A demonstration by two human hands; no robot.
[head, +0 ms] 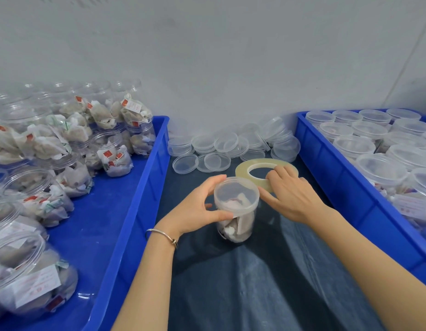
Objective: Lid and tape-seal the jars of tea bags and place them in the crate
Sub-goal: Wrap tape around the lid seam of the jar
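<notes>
A clear jar of tea bags stands upright on the dark cloth between two blue crates, with a clear lid on its mouth. My left hand grips the lid's left rim, thumb along the front edge. My right hand holds a flat roll of clear tape just behind the jar, fingers curled over the roll's near edge, index finger stretched toward the lid's right side. The crate on the right holds several lidded jars.
The blue crate on the left holds several open jars of tea bags, some upright, some lying down. A heap of loose clear lids lies at the back by the wall. Dark cloth covers the middle.
</notes>
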